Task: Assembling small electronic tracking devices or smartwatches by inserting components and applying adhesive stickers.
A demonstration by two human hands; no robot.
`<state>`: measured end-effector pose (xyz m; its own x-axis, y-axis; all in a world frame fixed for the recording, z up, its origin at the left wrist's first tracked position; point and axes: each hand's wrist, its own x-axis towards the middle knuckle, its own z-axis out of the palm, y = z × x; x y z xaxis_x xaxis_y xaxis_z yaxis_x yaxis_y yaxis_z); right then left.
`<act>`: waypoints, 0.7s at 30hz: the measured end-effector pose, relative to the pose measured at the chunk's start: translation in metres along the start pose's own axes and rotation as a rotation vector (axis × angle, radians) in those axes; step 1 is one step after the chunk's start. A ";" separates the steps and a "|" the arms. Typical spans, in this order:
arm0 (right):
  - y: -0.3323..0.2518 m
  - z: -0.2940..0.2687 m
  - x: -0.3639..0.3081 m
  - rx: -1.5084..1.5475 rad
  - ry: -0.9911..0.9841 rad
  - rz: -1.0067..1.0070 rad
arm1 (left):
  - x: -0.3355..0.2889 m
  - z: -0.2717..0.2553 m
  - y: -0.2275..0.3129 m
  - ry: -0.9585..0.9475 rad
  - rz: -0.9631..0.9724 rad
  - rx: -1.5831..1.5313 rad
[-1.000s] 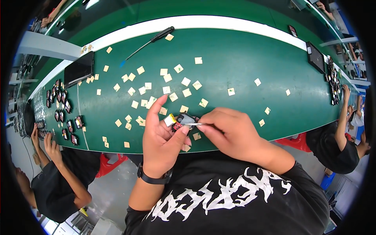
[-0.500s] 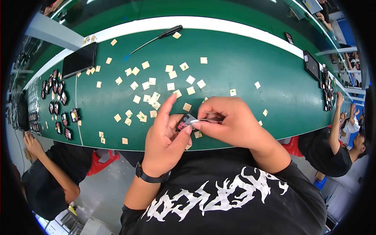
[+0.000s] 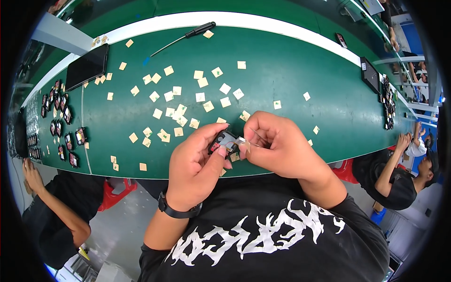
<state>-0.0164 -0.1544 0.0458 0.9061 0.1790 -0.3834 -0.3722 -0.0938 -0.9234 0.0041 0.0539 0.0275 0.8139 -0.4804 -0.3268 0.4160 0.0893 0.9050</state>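
A small black housing (image 3: pixel 227 138) is pinched by the left hand (image 3: pixel 193 162) between thumb and fingers, apparently so that its open face is turned upward. Just right of the housing, a small pale piece (image 3: pixel 241 141) is held by the right hand (image 3: pixel 279 145) in a narrow pinch; whether a thin metal tool is also clasped there cannot be told. Beyond the housing, cream squares (image 3: pixel 200 97) are scattered, perhaps within easy reach; farther off, to its left, a screwdriver (image 3: pixel 193 32) is laid, probably out of the way.
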 end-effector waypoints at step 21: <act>0.001 0.011 -0.008 -0.045 0.090 -0.172 | 0.003 0.004 -0.013 0.052 0.135 0.141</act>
<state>-0.0266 -0.1453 0.0477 0.9705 0.1081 -0.2154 -0.2031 -0.1140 -0.9725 -0.0007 0.0481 0.0159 0.8801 -0.4258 -0.2100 0.2435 0.0251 0.9696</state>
